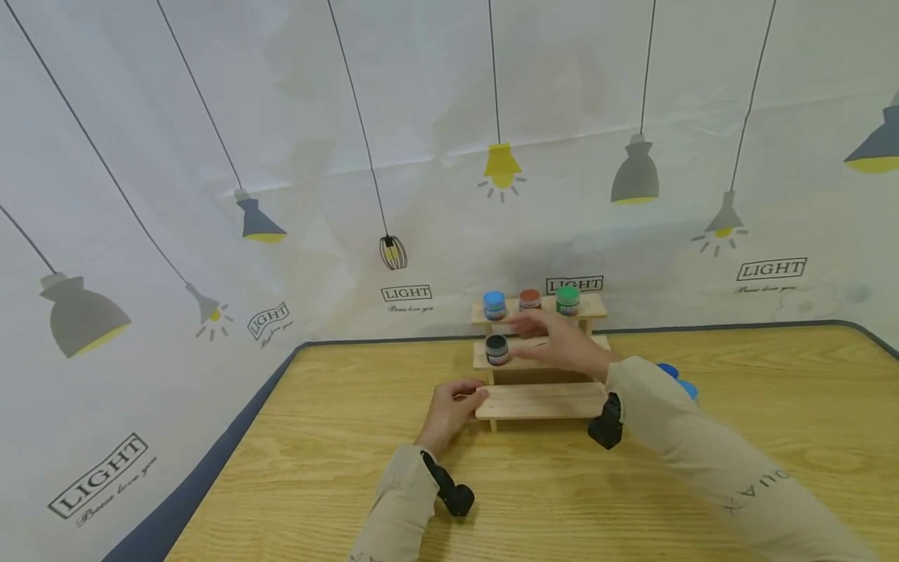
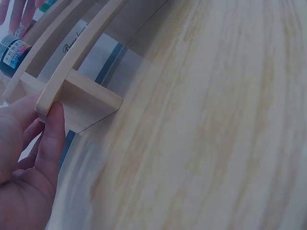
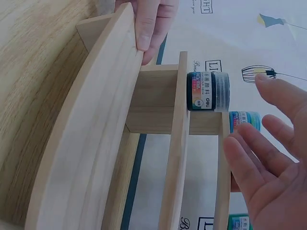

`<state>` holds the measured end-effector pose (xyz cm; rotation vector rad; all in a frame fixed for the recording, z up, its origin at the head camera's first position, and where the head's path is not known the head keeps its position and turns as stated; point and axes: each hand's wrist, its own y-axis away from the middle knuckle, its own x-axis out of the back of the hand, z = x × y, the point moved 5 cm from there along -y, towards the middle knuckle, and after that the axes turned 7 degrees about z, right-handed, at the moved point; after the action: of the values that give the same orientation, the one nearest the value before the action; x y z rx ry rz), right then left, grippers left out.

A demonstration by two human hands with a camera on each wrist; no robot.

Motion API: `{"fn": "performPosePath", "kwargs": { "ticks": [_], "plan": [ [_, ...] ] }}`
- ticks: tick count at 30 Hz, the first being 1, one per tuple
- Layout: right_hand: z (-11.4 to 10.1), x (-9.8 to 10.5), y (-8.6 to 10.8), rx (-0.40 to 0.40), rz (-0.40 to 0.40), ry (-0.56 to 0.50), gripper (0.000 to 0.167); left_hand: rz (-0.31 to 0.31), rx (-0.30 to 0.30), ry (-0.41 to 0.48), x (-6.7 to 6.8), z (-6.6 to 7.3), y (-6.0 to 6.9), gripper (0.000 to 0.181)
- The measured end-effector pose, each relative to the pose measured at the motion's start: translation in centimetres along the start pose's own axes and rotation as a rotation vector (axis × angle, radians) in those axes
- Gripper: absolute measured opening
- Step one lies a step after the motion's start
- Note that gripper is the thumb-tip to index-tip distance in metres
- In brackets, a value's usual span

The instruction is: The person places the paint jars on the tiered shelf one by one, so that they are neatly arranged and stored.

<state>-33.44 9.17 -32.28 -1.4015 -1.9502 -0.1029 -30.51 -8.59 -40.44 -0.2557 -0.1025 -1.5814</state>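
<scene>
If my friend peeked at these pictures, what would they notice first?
Probably the blue jar, red jar and green jar atop the wooden stand, with a black jar on the middle step. The right hand hovers near the black jar, and the left hand pinches the bottom step at its left end.

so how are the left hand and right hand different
The left hand pinches the left end of the lowest shelf; the right hand is empty, near the dark jar. The left hand is lower, the right hand higher, by the upper shelves. Both come from beige sleeves.
</scene>
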Motion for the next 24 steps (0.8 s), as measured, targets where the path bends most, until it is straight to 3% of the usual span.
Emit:
{"fn": "performPosePath", "kwargs": {
  "ticks": [3, 10, 13, 17, 24],
  "plan": [
    [-0.2, 0.6, 0.6, 0.009, 0.012, 0.0, 0.045, -0.001, -0.024, -0.001, 0.0, -0.3, -0.2, 0.025],
    [-0.2, 2.2, 2.5, 0.042, 0.036, 0.05, 0.035, 0.003, 0.023, -0.001, -0.1, -0.7, -0.4, 0.024],
    [0.1, 3.0, 3.5, 0.053, 0.041, 0.054, 0.032, 0.002, 0.025, 0.011, -0.2, -2.0, -1.1, 0.025],
    [0.6, 4.5, 4.9, 0.051, 0.07, 0.062, 0.03, 0.007, 0.026, 0.012, -0.3, -2.9, -1.6, 0.027],
    [1.7, 7.2, 7.3, 0.024, 0.13, 0.133, 0.027, 0.019, 0.038, -0.009, -0.2, -3.2, -1.7, 0.026]
  ]
}}
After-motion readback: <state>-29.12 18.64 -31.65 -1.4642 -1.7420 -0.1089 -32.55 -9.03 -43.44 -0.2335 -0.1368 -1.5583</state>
